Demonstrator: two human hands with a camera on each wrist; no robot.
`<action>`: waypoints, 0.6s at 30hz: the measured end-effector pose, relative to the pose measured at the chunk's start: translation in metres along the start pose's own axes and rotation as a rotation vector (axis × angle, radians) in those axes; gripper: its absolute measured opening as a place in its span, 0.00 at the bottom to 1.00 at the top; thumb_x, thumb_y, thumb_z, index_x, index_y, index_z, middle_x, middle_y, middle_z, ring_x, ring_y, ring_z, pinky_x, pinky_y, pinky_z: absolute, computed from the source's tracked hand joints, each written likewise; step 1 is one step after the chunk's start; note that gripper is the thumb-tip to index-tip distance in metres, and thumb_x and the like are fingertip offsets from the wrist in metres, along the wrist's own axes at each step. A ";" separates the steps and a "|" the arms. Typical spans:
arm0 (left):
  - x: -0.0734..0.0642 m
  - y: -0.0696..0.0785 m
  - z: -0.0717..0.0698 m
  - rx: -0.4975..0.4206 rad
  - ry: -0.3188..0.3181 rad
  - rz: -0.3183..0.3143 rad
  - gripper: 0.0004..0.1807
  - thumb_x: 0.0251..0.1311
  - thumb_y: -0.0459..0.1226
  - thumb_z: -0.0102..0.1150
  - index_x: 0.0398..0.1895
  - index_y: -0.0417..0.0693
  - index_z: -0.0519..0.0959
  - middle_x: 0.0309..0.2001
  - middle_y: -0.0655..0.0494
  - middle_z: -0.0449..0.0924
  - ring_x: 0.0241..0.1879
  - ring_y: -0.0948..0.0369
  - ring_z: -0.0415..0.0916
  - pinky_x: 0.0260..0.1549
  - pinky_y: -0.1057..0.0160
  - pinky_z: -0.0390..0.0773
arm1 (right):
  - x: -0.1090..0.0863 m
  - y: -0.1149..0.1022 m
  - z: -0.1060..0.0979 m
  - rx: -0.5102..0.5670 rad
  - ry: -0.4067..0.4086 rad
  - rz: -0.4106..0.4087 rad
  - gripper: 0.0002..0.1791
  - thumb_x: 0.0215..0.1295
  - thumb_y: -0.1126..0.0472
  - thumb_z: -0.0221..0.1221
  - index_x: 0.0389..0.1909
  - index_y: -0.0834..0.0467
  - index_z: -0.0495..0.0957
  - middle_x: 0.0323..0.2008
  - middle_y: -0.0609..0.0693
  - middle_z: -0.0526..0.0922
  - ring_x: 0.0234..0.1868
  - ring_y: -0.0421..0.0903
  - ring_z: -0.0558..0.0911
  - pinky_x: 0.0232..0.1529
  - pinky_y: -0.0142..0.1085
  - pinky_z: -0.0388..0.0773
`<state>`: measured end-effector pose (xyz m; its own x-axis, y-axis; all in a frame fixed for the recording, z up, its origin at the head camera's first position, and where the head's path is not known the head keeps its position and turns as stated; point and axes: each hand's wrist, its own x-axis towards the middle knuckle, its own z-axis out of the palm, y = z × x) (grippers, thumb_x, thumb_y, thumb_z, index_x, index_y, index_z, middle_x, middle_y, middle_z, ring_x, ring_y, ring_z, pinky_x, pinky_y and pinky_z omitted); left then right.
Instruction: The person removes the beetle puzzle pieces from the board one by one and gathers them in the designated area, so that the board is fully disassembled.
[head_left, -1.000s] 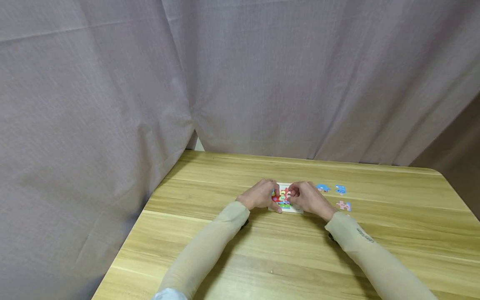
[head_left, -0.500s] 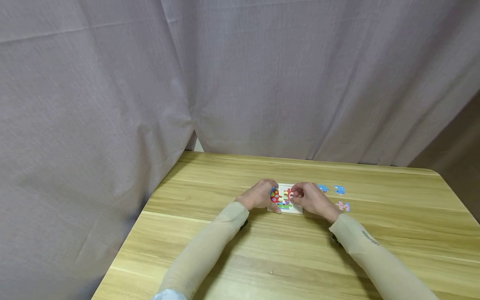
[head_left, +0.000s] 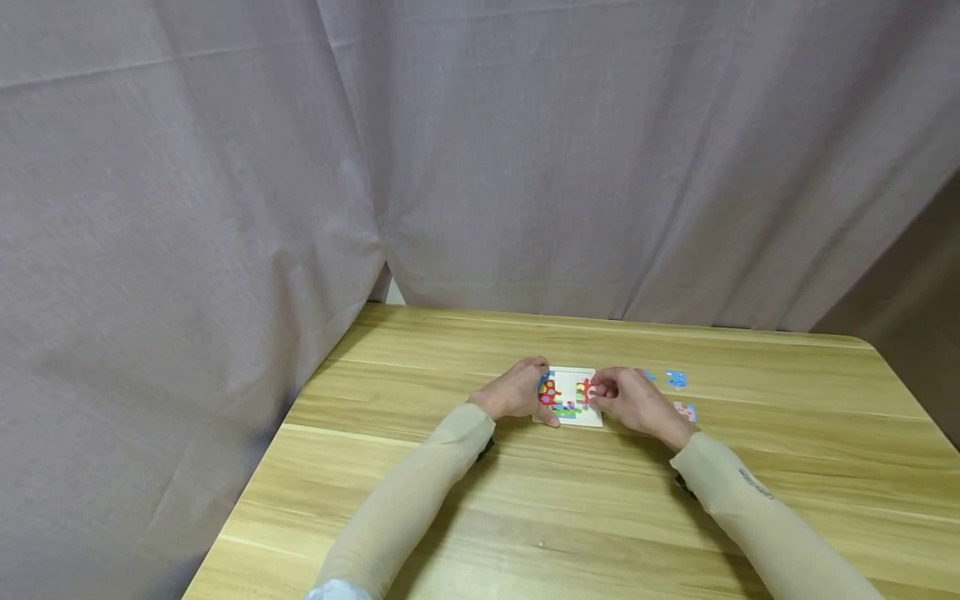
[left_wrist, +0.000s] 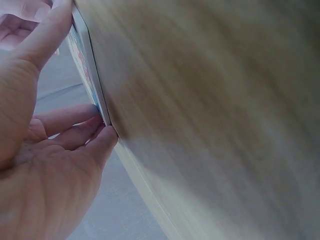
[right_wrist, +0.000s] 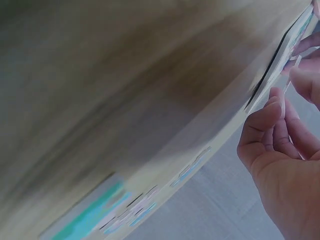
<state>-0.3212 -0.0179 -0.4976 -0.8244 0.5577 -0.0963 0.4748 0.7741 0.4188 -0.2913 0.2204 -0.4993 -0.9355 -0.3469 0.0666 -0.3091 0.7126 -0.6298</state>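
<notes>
The pale-sleeved left forearm point(head_left: 416, 492) and right forearm point(head_left: 765, 508) are slanting forward and inward, converging. The left hand point(head_left: 517, 390) is gripping with thumb and fingers point(left_wrist: 72, 117) stretching well apart, the fingertips bending inward. The right hand point(head_left: 633, 400) is pinching with its fingertips, apparently thumb against index, though the overlapping fingers are making that hard to tell. Both hands are facing each other, near but apart.

No legible text. Only marking: a short strip of dark lettering point(head_left: 756, 483) on the beige right sleeve point(head_left: 765, 533), outer side of the forearm near the cuff, running lengthwise. Too small and blurry in the head view; characters can't be made out, brand or number unclear.
</notes>
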 end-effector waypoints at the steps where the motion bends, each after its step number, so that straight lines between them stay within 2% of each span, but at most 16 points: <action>1: 0.000 0.000 0.000 0.003 -0.001 0.001 0.37 0.53 0.52 0.86 0.61 0.46 0.81 0.66 0.56 0.78 0.57 0.61 0.76 0.57 0.68 0.81 | -0.001 0.001 -0.001 -0.003 0.005 -0.001 0.08 0.69 0.68 0.70 0.45 0.67 0.87 0.35 0.52 0.88 0.35 0.41 0.80 0.35 0.27 0.78; 12: -0.001 0.001 -0.001 0.018 -0.010 -0.013 0.41 0.54 0.52 0.86 0.67 0.44 0.81 0.73 0.55 0.76 0.71 0.56 0.75 0.68 0.65 0.80 | -0.016 0.012 -0.011 -0.034 0.054 -0.023 0.06 0.69 0.69 0.70 0.44 0.66 0.87 0.33 0.50 0.86 0.34 0.38 0.78 0.35 0.27 0.77; 18: 0.000 0.001 0.001 0.035 -0.008 -0.011 0.43 0.53 0.53 0.86 0.68 0.43 0.80 0.73 0.55 0.75 0.74 0.56 0.73 0.72 0.64 0.79 | -0.025 0.018 -0.017 -0.033 0.058 -0.032 0.06 0.68 0.69 0.70 0.43 0.67 0.87 0.33 0.50 0.86 0.34 0.36 0.77 0.34 0.27 0.77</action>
<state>-0.3202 -0.0169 -0.4981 -0.8271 0.5515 -0.1083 0.4762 0.7901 0.3859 -0.2769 0.2524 -0.4994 -0.9330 -0.3346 0.1322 -0.3439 0.7215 -0.6009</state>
